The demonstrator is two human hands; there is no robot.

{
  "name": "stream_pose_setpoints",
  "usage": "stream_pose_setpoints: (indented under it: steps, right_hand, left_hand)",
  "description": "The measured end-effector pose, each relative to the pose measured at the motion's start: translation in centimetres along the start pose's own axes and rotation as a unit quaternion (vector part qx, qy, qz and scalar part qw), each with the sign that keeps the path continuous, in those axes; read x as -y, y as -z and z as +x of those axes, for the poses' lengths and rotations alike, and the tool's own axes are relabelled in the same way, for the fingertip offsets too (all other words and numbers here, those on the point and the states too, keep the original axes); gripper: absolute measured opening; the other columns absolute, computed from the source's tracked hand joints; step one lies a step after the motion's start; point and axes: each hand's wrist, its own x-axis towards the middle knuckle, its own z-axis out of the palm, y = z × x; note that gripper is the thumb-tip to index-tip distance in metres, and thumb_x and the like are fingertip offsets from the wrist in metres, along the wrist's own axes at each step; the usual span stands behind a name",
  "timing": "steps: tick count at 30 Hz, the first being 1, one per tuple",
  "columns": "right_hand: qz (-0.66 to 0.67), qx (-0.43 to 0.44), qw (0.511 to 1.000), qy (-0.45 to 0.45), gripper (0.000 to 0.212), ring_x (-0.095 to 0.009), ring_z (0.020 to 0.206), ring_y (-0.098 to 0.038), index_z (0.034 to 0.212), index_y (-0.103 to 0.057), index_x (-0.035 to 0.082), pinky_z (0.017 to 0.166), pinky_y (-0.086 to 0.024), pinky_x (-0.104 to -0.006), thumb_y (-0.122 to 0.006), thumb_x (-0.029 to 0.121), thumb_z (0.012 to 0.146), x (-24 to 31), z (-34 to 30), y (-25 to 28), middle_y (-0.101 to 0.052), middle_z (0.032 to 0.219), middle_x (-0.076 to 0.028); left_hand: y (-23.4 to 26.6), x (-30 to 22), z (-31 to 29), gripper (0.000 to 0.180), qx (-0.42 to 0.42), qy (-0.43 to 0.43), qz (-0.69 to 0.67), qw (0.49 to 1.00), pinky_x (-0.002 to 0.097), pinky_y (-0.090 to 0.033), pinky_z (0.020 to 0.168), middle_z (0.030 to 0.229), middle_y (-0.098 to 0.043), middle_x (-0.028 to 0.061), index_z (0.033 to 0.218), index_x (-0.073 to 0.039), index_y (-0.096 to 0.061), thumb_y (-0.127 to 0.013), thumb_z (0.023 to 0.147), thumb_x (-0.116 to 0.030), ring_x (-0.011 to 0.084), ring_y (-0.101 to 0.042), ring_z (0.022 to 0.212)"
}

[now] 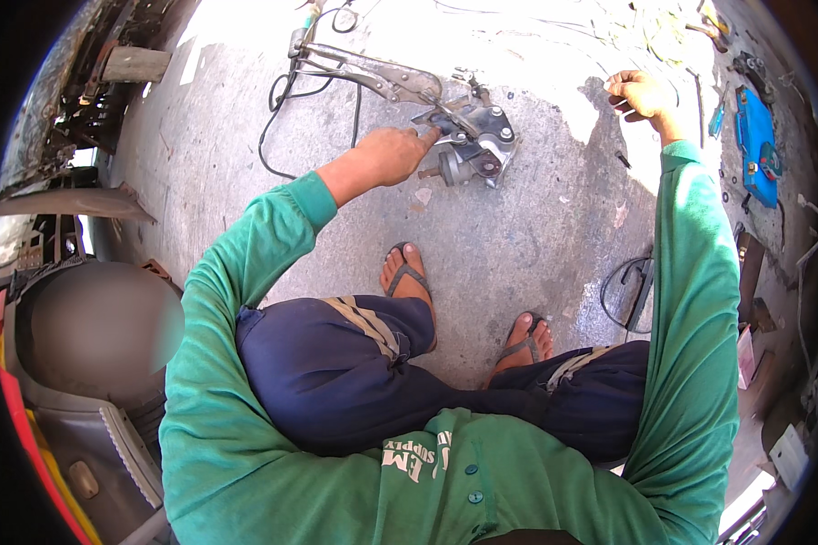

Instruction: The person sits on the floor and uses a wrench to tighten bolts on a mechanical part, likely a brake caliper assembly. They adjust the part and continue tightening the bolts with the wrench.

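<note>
On the concrete floor ahead lies a grey metal assembly [488, 133] with bolts and a round cylinder on its near side. My left hand [393, 154] grips its left side, and the fingertips are partly hidden against the metal. Long-handled locking pliers [373, 73] lie just beyond that hand, with their jaw end up against the assembly; whether they clamp it I cannot tell. Out to the right, apart from the assembly, my right hand [643, 95] is over the sunlit floor. Its fingers are bent together, and anything between them is too small to make out.
A blue case [756, 145] lies at the far right, among scattered tools. Black cable [265, 136] loops over the floor at the left, beyond my left forearm. A wooden block [136, 65] sits at the far left. A black cable loop [613, 295] lies beside my right foot.
</note>
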Motion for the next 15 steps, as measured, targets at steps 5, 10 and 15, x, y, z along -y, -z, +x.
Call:
stream_pose_setpoints:
  steps: [5, 10, 15]
  right_hand:
    - [-0.002, -0.008, 1.0, -0.003, 0.022, -0.014, 0.065, -0.063, 0.104, -0.067, 0.008, 0.053, -0.053, -0.0311, -0.068, 0.028, 0.095, -1.3, 0.2, 0.8, -0.065, 0.082, -0.003]
    - [-0.024, 0.038, 0.999, -0.014, 0.025, -0.015, 0.075, -0.068, 0.111, -0.067, 0.011, 0.06, -0.056, -0.03, -0.068, 0.031, 0.096, -0.5, 1.2, 0.3, -0.069, 0.094, -0.005]
    - [-0.012, -0.01, 1.0, 0.005, 0.017, -0.014, 0.067, -0.063, 0.103, -0.069, 0.009, 0.053, -0.054, -0.0307, -0.065, 0.024, 0.095, -0.3, 0.1, 0.0, -0.067, 0.085, -0.004]
  left_hand:
    - [3.6, -3.4, 1.3, 0.052, 0.227, 0.1, -0.407, 0.879, 0.0369, -0.058, 0.06, 0.093, -0.068, 0.0171, 0.14, 0.006, -0.046, -0.062, 0.091, -0.004, 0.0234, -0.069, 0.077]
    - [2.9, -7.5, 0.9, 0.044, 0.099, 0.233, -0.772, 0.583, 0.0311, -0.051, 0.049, 0.08, -0.061, 0.0088, 0.13, 0.007, -0.048, -0.063, 0.089, -0.002, 0.0145, -0.06, 0.062]
    - [6.2, -5.0, -1.5, 0.075, 0.177, 0.115, -0.507, 0.836, 0.0371, -0.053, 0.056, 0.083, -0.066, 0.0149, 0.155, 0.008, -0.025, -0.059, 0.089, -0.002, 0.0236, -0.066, 0.069]
